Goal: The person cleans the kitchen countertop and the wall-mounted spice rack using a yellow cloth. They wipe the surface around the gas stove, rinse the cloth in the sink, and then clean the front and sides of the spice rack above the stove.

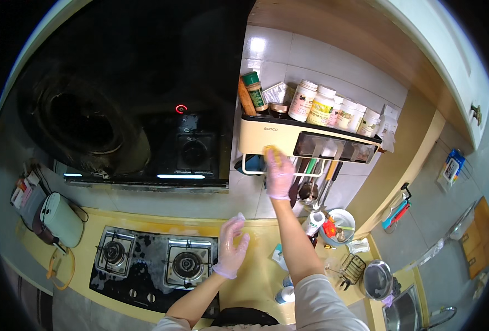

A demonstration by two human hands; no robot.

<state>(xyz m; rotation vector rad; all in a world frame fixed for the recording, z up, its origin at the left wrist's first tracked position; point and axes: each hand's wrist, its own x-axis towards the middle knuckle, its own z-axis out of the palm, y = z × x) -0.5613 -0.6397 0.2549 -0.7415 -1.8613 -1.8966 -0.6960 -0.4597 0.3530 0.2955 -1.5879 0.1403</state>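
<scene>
My right hand [280,176], in a thin clear plastic glove, holds a yellow sponge or cloth [272,155] against the lower front of a cream wall-mounted spice rack [265,136]. My left hand [231,246], gloved the same way, is raised over the counter beside the gas stove [153,265], fingers apart and holding nothing. White-capped jars [322,105], a green-capped shaker [255,93] and a small dark jar [278,111] stand on top of the rack. Ladles and other utensils [309,191] hang beneath it.
A black range hood [124,157] juts out at upper left. On the yellow counter [248,289] stand white bottles [285,295], a strainer basket [339,226], a wire rack [353,267] and a metal pot [377,279]. The sink [402,310] lies at lower right.
</scene>
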